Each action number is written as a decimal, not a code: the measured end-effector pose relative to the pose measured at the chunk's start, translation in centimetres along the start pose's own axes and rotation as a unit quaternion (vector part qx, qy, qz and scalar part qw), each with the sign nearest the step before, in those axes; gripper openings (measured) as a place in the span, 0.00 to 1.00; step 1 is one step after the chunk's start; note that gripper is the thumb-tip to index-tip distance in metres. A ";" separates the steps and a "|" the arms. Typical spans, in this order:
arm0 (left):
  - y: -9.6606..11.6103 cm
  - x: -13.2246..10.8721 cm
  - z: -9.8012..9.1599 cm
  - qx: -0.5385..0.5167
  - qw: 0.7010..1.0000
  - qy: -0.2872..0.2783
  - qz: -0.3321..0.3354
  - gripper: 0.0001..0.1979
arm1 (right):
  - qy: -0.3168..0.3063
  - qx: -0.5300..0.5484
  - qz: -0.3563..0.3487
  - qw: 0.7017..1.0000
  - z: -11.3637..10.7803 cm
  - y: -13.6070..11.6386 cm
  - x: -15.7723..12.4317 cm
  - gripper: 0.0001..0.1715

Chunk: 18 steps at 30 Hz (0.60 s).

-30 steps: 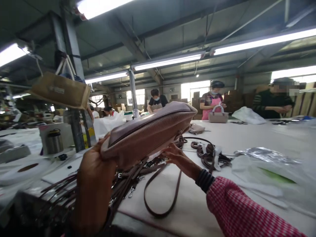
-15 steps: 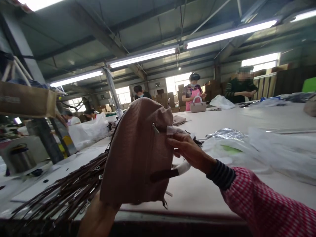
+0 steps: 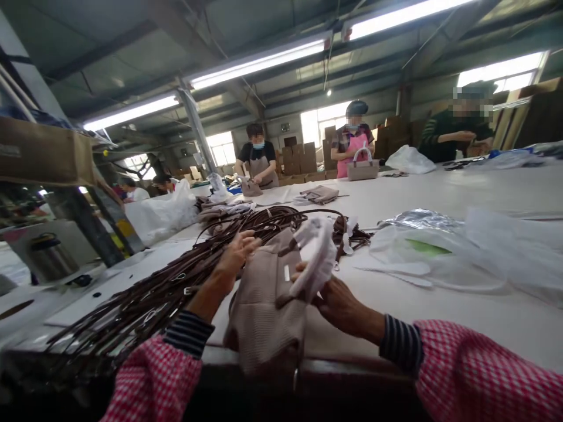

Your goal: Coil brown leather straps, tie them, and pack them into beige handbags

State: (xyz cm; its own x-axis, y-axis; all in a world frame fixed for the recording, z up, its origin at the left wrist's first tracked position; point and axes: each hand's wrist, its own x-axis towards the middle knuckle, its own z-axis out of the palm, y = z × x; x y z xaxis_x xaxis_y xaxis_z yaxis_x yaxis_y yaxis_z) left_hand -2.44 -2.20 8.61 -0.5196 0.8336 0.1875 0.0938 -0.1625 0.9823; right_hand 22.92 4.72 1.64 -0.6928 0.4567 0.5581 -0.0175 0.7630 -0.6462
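A taupe textured handbag (image 3: 268, 316) lies tilted at the table's near edge, its lower part hanging past it. White wrapping covers its handle (image 3: 323, 252), and a small pale plate shows on its side. My right hand (image 3: 345, 305) grips the bag at the handle, some fingers showing through the loop. At the bag's upper left edge is my left hand (image 3: 237, 258), fingers stretched out and apart, with nothing visible in them. Dark brown straps (image 3: 176, 281) with metal clasps lie in a long bundle just beyond and left of the hand.
Clear plastic sheets (image 3: 492, 252) and white strips (image 3: 396, 268) lie on the white table (image 3: 440, 196) to the right. Farther off are a flat taupe bag piece (image 3: 320, 194) and a finished handbag (image 3: 363, 170). Several co-workers stand across the table. A steel flask (image 3: 49, 258) stands left.
The handbag has come down from upright before me to the table edge, turned so its wrapped handle faces up. My left hand has moved from beneath it to its upper edge.
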 end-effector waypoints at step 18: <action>1.9 -1.8 7.9 0.576 0.711 -0.351 0.197 0.15 | -0.087 -0.246 0.128 0.957 -9.0 1.9 -1.1 0.12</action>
State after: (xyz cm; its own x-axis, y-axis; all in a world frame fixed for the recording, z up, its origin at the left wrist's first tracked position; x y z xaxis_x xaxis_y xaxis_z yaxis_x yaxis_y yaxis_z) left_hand 5.40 0.15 10.24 0.2541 0.9671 0.0094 0.9587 -0.2531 0.1299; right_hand 30.12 9.81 4.49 -0.7402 0.6060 0.2913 0.4796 0.7795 -0.4029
